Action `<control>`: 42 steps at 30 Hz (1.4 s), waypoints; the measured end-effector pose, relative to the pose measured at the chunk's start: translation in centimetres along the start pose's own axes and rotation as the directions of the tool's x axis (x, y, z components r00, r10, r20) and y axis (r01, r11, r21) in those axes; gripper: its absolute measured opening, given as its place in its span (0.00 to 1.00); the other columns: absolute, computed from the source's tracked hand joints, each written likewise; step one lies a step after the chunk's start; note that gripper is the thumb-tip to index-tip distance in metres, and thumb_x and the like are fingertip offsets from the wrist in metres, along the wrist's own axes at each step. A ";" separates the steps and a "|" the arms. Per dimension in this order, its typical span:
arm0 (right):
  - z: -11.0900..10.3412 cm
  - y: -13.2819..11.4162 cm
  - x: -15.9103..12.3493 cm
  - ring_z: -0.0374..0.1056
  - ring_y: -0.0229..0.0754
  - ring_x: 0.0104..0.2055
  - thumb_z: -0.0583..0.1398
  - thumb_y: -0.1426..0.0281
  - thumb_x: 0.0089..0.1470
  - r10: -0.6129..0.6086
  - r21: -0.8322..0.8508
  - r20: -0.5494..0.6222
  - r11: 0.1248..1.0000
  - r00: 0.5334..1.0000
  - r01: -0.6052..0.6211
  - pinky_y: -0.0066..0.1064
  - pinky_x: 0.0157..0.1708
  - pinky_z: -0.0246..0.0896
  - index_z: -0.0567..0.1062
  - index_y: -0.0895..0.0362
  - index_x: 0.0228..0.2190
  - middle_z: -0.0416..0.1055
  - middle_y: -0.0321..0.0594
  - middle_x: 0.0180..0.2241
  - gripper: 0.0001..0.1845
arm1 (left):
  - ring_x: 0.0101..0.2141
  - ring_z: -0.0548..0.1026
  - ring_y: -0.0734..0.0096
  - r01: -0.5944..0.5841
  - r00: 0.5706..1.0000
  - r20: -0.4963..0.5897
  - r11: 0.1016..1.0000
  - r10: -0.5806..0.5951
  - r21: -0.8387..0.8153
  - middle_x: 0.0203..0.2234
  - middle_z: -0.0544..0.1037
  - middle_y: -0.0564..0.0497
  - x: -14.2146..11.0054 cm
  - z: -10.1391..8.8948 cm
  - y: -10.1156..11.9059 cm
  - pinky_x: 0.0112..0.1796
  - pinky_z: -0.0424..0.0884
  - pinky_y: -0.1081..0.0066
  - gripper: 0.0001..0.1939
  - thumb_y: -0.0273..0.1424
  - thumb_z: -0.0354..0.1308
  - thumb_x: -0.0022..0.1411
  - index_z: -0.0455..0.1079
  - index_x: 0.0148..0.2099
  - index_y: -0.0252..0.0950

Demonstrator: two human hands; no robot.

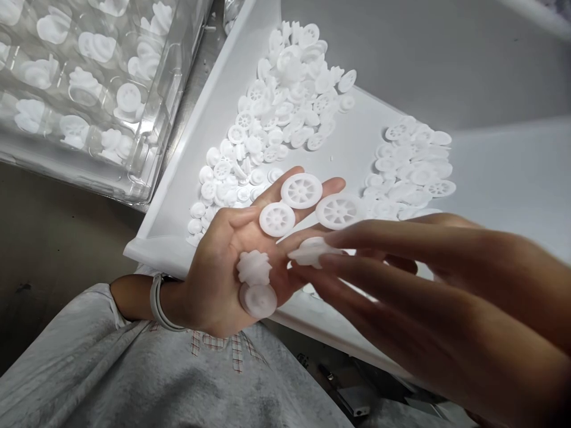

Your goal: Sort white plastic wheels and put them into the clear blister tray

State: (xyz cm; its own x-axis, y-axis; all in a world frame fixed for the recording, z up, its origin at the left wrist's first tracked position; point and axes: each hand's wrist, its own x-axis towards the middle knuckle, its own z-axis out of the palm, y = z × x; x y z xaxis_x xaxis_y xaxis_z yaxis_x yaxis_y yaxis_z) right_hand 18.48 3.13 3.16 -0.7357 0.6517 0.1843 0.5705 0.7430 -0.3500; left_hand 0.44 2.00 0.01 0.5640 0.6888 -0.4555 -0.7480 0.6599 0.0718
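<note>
Presently, the right grip [473, 291] is closed to a pinch: its fingertips press a small white piece [311, 251], tilted edge-on, whose far end projects beyond them toward the left palm, over the base of the left fingers. Whether the piece also touches the left hand cannot be told.

Left grip [226, 252]: palm up, fingers spread, no clamping. On the palm lie a toothed part [254, 267] and a round disc [259, 300], touching, both to the left of the pinched piece. Near the left thumb and fingers sit a small spoked wheel [277, 219] and a larger spoked wheel [301, 190], edges meeting. Another spoked wheel [339, 211] is just above the right fingertips; its support is unclear.

Beneath both: white bin [214, 110], loose white parts in two heaps [289, 89]. Upper left: clear compartmented tray [80, 169], white parts in its pockets.
</note>
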 end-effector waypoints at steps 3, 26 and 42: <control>0.0 0.3 -0.4 0.72 0.44 0.39 0.60 0.72 0.59 0.048 0.005 -0.008 0.999 0.999 -0.048 0.36 0.32 0.73 0.71 0.49 0.50 0.71 0.38 0.45 0.17 | 0.64 0.64 0.61 -0.009 1.000 0.004 1.000 0.009 -0.013 0.66 0.63 0.54 0.0 -0.1 -0.1 0.64 0.60 0.64 0.30 0.37 0.39 0.69 0.49 0.72 0.43; 0.2 0.4 -0.6 0.72 0.53 0.45 0.61 0.80 0.57 -0.062 -0.139 -0.058 0.989 0.996 0.054 0.46 0.34 0.64 0.72 0.62 0.51 0.75 0.50 0.45 0.20 | 0.67 0.58 0.64 -0.038 0.998 0.048 0.998 0.040 -0.048 0.67 0.60 0.55 0.1 -0.3 -0.5 0.67 0.53 0.58 0.30 0.36 0.41 0.67 0.50 0.71 0.46; 0.4 0.5 -0.7 0.72 0.49 0.42 0.60 0.81 0.57 -0.089 -0.183 -0.061 0.980 0.994 0.076 0.44 0.32 0.61 0.73 0.62 0.49 0.76 0.49 0.44 0.17 | 0.67 0.57 0.65 -0.029 0.997 0.072 0.999 0.031 -0.028 0.68 0.58 0.55 0.0 -0.4 -0.4 0.67 0.53 0.58 0.30 0.36 0.39 0.68 0.49 0.71 0.47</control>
State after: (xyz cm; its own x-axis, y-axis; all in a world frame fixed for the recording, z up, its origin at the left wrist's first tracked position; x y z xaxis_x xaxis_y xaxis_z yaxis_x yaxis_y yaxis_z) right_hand 19.14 2.99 2.51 -0.7598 0.5913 0.2702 0.5699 0.8058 -0.1611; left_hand 0.65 1.61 -0.37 0.5647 0.7285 -0.3877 -0.7734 0.6312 0.0596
